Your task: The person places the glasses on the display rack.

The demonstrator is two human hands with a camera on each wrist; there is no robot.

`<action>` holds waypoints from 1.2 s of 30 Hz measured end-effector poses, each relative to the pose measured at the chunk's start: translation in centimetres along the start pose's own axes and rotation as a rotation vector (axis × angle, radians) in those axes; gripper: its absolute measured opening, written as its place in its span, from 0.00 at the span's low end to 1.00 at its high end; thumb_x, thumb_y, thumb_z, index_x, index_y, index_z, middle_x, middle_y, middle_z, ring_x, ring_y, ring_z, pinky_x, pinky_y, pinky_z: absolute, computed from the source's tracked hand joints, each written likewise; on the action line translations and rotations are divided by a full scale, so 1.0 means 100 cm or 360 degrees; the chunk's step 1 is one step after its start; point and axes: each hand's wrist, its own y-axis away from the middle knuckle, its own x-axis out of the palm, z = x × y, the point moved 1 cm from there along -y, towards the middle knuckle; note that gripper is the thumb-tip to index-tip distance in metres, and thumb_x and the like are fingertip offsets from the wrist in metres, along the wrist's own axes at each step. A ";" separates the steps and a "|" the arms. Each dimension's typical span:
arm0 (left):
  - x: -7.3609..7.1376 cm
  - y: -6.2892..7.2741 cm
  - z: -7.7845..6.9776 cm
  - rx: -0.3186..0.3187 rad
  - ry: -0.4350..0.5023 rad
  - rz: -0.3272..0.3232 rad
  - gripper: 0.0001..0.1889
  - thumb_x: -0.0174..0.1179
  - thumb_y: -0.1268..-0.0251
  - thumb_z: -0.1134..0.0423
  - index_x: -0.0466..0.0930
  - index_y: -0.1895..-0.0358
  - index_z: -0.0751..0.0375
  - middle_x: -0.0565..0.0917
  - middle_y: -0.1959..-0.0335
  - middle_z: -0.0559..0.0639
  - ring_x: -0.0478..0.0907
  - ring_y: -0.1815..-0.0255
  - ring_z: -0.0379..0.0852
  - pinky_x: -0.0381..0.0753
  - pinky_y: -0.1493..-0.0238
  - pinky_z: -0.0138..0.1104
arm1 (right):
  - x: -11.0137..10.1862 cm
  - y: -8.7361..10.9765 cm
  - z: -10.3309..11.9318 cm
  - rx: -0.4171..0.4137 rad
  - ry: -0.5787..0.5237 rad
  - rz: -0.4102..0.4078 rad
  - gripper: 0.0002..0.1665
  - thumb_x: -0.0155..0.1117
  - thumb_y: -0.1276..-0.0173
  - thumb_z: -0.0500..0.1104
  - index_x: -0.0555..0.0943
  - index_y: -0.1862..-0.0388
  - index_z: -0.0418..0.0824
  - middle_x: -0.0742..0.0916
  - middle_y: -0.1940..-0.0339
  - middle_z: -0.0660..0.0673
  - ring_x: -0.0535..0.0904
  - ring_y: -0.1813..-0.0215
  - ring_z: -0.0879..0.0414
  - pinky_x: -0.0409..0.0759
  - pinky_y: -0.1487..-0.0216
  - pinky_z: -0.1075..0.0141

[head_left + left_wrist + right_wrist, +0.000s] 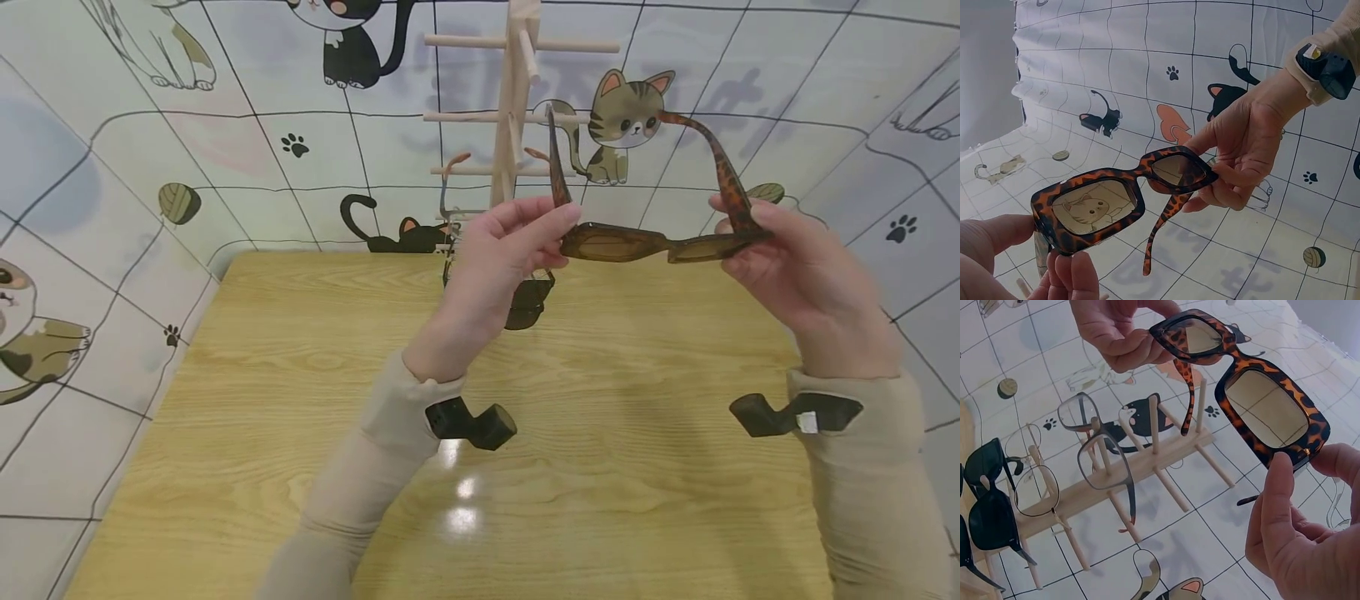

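Observation:
Tortoiseshell sunglasses [615, 243] with brown lenses are held up in the air between both hands, their temples unfolded and pointing away toward the rack. My left hand [491, 258] pinches the left hinge corner between thumb and fingers. At the opposite corner, my right hand [813, 271] pinches the frame where the right temple begins. In the left wrist view the sunglasses [1094, 209] show their front, with the right hand [1241, 150] at the far end. The right wrist view shows the left hand [1119, 334] gripping one corner and the right hand [1310, 531] the other.
Behind the hands stands a wooden glasses rack [512, 108] with pegs. Grey-framed glasses [1107, 459], thin round-rimmed glasses [1038, 490] and dark sunglasses [994, 515] hang on it. Below lies a wood-grain table [300, 375]. A cat-print cloth [262, 167] covers the walls.

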 end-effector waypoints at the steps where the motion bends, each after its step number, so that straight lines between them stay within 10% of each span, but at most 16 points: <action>1: -0.002 0.000 -0.002 0.0012 0.0002 -0.0019 0.08 0.60 0.38 0.70 0.78 0.58 0.71 0.80 0.74 0.47 0.74 0.76 0.43 0.82 0.61 0.35 | 0.003 -0.003 -0.001 -0.0006 0.0018 -0.0007 0.18 0.40 0.26 0.32 0.75 0.49 0.23 0.86 0.63 0.33 0.83 0.68 0.48 0.83 0.66 0.61; 36: -0.065 -0.036 -0.038 0.0231 0.0313 -0.0553 0.05 0.63 0.40 0.68 0.80 0.68 0.67 0.78 0.77 0.52 0.72 0.78 0.42 0.76 0.74 0.27 | 0.057 -0.105 -0.027 0.0054 0.0240 -0.0472 0.14 0.62 0.36 0.34 0.75 0.52 0.34 0.81 0.60 0.40 0.74 0.68 0.53 0.78 0.70 0.67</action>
